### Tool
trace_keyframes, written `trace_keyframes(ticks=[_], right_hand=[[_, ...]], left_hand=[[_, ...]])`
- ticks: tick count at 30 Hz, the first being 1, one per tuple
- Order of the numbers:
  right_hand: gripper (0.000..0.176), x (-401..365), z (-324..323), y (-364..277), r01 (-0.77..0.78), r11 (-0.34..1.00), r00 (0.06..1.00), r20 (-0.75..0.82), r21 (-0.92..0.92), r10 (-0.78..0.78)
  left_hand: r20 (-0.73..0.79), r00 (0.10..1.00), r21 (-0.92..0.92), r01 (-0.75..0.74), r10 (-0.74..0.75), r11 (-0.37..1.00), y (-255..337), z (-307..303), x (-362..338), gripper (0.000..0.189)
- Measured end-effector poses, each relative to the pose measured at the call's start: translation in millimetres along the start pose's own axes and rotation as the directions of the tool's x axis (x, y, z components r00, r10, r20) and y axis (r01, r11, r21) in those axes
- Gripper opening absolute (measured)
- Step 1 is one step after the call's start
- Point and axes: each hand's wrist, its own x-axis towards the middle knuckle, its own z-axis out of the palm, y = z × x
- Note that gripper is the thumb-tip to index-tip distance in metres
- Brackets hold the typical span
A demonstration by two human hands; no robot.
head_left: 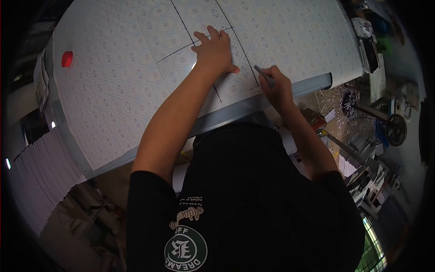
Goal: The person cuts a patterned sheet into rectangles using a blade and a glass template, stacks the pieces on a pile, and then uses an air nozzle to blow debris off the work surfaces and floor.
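Just past the table's gray edge (312, 86), a person's right hand (279, 89) curls around a slim gray tool (264, 75), its long axis slanting forward-left over patterned sheeting (113, 90). The left hand (213, 52), fingers spread and gripping nothing, covers part of the black lines (182, 21), a red object (67, 59) well apart.

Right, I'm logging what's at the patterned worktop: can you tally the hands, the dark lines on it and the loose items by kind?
Hands, left hand and right hand: 2
Dark lines, counting the one partly hidden by the left hand as one: 3
Red round object: 1
Grey pen-like tool, in the right hand: 1
Total: 7
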Motion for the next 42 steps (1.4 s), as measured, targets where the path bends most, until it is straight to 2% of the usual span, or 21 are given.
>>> trace_keyframes(ticks=[2,5,7,11,14,16,21,23,25,26,30,32,34,37,40,42], right_hand=[[0.015,42.7,15.4,-3.8,0.018,1.0,0.999,-0.037,-0.016,-0.019],[0.017,83.9,17.3,-20.8,0.017,0.999,0.998,-0.054,-0.048,-0.02],[0.019,90.1,8.7,-31.0,-0.005,0.996,1.0,0.028,-0.084,0.007],[0.02,85.5,10.5,-20.7,-0.034,0.997,0.999,0.029,-0.068,0.036],[0.02,86.6,18.8,-13.5,0.035,0.997,0.999,-0.014,-0.076,-0.036],[0.018,99.6,25.7,-14.5,0.202,0.975,0.967,-0.139,-0.09,-0.213],[0.021,201.4,49.7,-29.6,0.084,0.992,0.994,-0.064,-0.098,-0.091],[0.02,252.4,63.2,-34.0,0.125,0.98,0.988,-0.076,-0.152,-0.138],[0.02,294.4,76.0,-33.6,0.18,0.971,0.976,-0.096,-0.157,-0.197],[0.02,307.8,80.3,-32.7,0.221,0.962,0.963,-0.118,-0.163,-0.242],[0.021,328.2,83.0,-39.6,0.271,0.954,0.951,-0.113,-0.131,-0.286],[0.02,326.1,85.2,-36.2,0.209,0.974,0.971,-0.105,-0.087,-0.217],[0.02,322.5,87.0,-33.0,0.216,0.975,0.968,-0.117,-0.057,-0.221],[0.02,320.5,89.4,-32.0,0.196,0.98,0.971,-0.131,-0.03,-0.198],[0.019,321.2,89.3,-28.9,0.173,0.985,0.978,-0.117,0.001,-0.172],[0.018,322.3,85.4,-27.1,0.166,0.985,0.981,-0.104,0.035,-0.162]], left_hand=[[-0.003,1.0,-0.004,-0.014,0.014,1.0,0.6,-3.3,-0.6,0.125],[0.012,0.999,0.026,-0.037,0.036,0.999,-11.2,-16.3,6.9,0.116],[-0.008,0.988,-0.071,-0.152,0.152,0.986,-39.1,-19.2,36.7,0.107],[-0.087,0.995,-0.152,-0.053,0.04,0.987,-79.0,-35.0,70.7,0.103],[-0.012,1.0,-0.121,-0.021,0.019,0.992,-83.6,-35.0,80.0,0.111],[-0.024,1.0,-0.067,-0.02,0.018,0.998,-80.9,-33.2,81.6,0.119],[0.017,1.0,-0.078,0.006,-0.005,0.997,-77.9,-35.8,80.9,0.123],[0.013,1.0,-0.075,0.023,-0.022,0.997,-76.2,-35.7,81.4,0.123],[-0.061,0.997,-0.11,0.039,-0.046,0.993,-74.7,-32.5,81.6,0.103],[-0.066,0.996,-0.112,0.055,-0.063,0.992,-73.9,-32.2,81.7,0.103],[-0.038,0.991,-0.169,0.119,-0.127,0.978,-68.8,-36.9,80.5,0.103],[-0.027,0.988,-0.17,0.145,-0.151,0.975,-66.8,-38.5,80.2,0.103],[0.008,0.988,-0.171,0.155,-0.156,0.973,-64.4,-42.0,79.4,0.116],[-0.037,0.986,-0.209,0.153,-0.164,0.966,-64.4,-41.2,76.6,0.115],[0.009,0.981,-0.261,0.192,-0.196,0.946,-64.9,-44.6,75.9,0.107],[-0.023,0.981,-0.255,0.183,-0.195,0.949,-65.5,-44.9,73.1,0.106]])
